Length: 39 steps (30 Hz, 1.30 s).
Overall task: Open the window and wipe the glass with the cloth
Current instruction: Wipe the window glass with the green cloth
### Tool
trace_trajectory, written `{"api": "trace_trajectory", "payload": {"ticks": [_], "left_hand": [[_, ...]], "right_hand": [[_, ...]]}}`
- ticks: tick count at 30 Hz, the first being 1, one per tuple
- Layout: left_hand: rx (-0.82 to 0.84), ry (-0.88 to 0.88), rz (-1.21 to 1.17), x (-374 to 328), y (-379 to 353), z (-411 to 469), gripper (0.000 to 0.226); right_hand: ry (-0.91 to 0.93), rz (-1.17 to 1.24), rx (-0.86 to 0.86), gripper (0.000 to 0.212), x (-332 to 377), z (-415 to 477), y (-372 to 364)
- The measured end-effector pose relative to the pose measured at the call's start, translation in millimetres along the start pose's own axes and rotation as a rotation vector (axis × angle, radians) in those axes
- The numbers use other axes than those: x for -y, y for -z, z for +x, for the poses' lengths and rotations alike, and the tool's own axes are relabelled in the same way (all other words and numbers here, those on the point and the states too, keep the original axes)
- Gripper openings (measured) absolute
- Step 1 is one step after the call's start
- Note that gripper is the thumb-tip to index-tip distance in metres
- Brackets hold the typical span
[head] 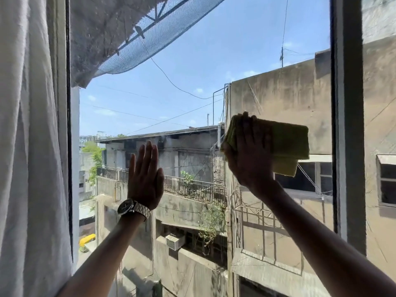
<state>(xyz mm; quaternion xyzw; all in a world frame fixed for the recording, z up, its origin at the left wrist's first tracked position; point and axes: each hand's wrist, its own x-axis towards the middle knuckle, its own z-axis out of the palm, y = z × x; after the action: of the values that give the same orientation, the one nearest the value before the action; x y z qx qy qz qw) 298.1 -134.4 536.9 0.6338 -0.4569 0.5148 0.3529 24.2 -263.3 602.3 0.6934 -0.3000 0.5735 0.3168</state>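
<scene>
The folded green cloth (285, 144) lies flat under the right hand (248, 153), its fingers spread to press it against the glass (192, 71). The left hand (145, 179), fingers straight together, seemingly braces the pane beside it.

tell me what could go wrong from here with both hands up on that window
1. The left hand lies flat and bare on the glass, so it may leave smears on the pane being wiped.
2. The folded green cloth is held only at one end by the right hand; loose layers hang below and could unfold or slip.
3. There is a long drop to the street outside, so leaning weight on the pane looks risky.
</scene>
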Motion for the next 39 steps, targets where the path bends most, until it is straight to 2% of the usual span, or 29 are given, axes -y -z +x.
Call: {"api": "trace_trajectory", "payload": {"ticks": [3,4,6,10,12,13,14,17,18,19,20,23,24,25,28,30,31,33,36,38,39], "left_hand": [[0.027,-0.008,-0.015,12.5,9.6,-1.5,0.066],[0.036,0.013,-0.008,19.1,14.1,-5.2,0.067],[0.028,0.084,0.005,29.5,21.6,-12.0,0.070],[-0.017,0.111,-0.018,36.4,24.5,-11.3,0.074],[-0.068,0.093,-0.025,40.4,18.7,-11.3,0.072],[-0.085,0.089,-0.035,42.7,17.4,-11.0,0.070],[-0.101,0.078,-0.039,45.4,16.6,-10.8,0.068],[-0.131,0.031,-0.054,47.3,16.8,-9.8,0.065],[-0.136,0.022,-0.059,47.0,17.4,-9.7,0.064],[-0.144,0.020,-0.059,45.9,17.4,-10.9,0.063],[-0.155,0.021,-0.060,44.9,17.0,-11.9,0.063],[-0.164,0.017,-0.067,47.5,14.7,-12.6,0.063],[-0.164,0.023,-0.065,47.8,13.7,-12.8,0.063],[-0.162,0.024,-0.066,48.0,13.2,-12.6,0.063],[-0.162,0.017,-0.076,49.7,14.1,-11.4,0.061],[-0.162,0.025,-0.073,49.5,15.0,-11.6,0.061],[-0.150,0.024,-0.072,48.0,15.5,-12.9,0.062],[-0.141,0.021,-0.087,46.6,16.0,-14.5,0.062],[-0.142,0.019,-0.074,50.1,13.4,-11.5,0.062],[-0.147,0.021,-0.067,50.0,12.6,-12.3,0.062],[-0.148,0.022,-0.065,52.3,13.0,-11.4,0.062]], "right_hand": [[0.446,-0.125,0.116,0.070,-22.4,-27.4,-4.1],[0.513,-0.169,0.124,0.070,-36.0,-21.0,-2.8],[0.418,-0.185,0.075,0.069,-41.4,0.4,-4.6],[-0.034,-0.009,-0.038,0.071,21.5,63.9,-4.6],[-0.086,0.030,-0.093,0.071,57.6,79.6,-3.5],[-0.003,0.024,-0.090,0.070,72.7,75.9,-6.7],[0.169,0.008,-0.059,0.068,87.7,62.7,-13.4],[0.799,-0.034,0.145,0.065,98.4,27.2,-22.3],[0.945,-0.087,0.196,0.064,89.7,37.5,-20.3],[1.002,-0.122,0.202,0.063,83.2,54.5,-16.7],[0.942,-0.123,0.151,0.064,80.6,75.6,-13.3],[0.379,0.013,0.066,0.068,99.8,116.2,6.0],[0.297,0.033,0.051,0.070,115.2,108.6,5.8],[0.336,0.032,0.054,0.071,128.9,90.1,2.0],[0.794,0.051,0.179,0.065,131.6,23.0,-9.7],[1.012,-0.035,0.281,0.063,111.2,26.5,-9.8],[1.051,-0.110,0.299,0.063,102.9,39.5,-10.2],[0.908,-0.130,0.206,0.063,97.6,76.4,-9.3],[0.489,-0.011,0.046,0.068,113.0,123.0,6.6],[0.385,0.041,-0.018,0.069,131.0,120.4,3.6],[0.409,0.053,-0.022,0.069,137.5,107.8,-1.8]]}}
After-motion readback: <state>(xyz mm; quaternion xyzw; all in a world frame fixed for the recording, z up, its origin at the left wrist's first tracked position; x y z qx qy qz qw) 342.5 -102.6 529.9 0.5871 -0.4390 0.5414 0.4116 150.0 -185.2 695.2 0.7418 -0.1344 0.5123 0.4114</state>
